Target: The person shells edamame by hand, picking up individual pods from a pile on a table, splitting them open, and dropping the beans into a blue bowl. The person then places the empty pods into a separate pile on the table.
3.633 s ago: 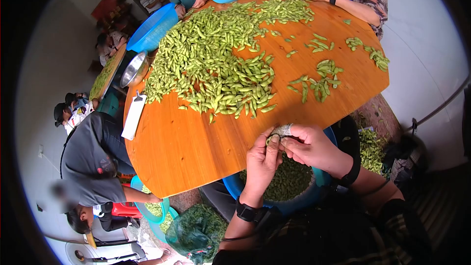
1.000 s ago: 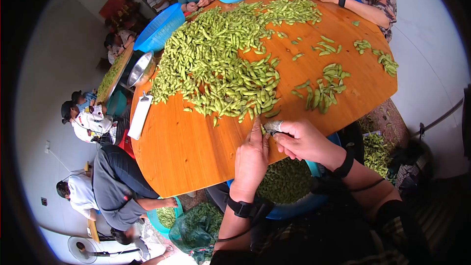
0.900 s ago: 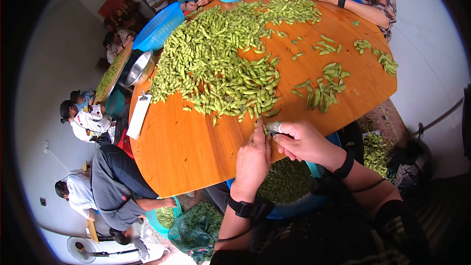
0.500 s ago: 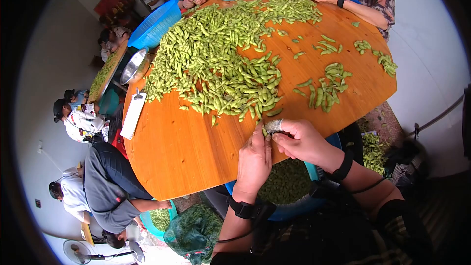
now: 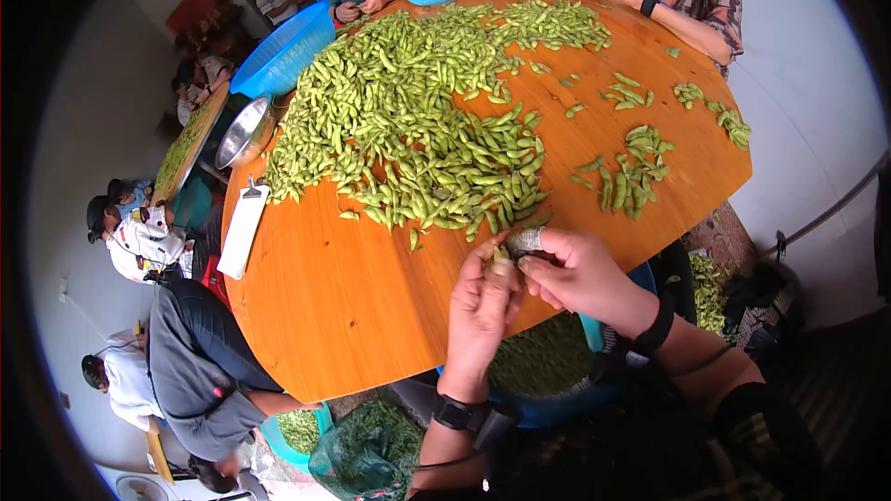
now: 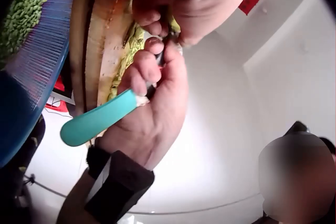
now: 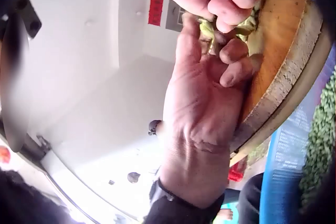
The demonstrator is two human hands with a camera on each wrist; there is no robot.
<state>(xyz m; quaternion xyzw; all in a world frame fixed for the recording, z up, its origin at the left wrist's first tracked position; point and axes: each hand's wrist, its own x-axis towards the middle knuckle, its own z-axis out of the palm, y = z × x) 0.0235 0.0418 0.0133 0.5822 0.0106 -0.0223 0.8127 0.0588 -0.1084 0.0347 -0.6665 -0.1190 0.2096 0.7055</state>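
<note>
In the head view, my left hand pinches a green bean pod between thumb and fingers, just above the table's near edge. My right hand meets it from the right, fingertips right at the pod. A grey wrap covers its index finger. Curled right fingers also grip a tool whose turquoise handle sticks out below the palm in the left wrist view; its working end is hidden between the hands. The right wrist view shows the split-looking pod at the left fingertips.
A large heap of pods covers the wooden table, with smaller piles at right. Below the hands, a blue basket holds shelled beans. A clipboard, steel bowl and blue basin line the left edge.
My left hand has turned, so its thumb and the pod now show, where its index finger pointed forward before. The right hand stays close. Across the table, a person's hands have moved apart.
</note>
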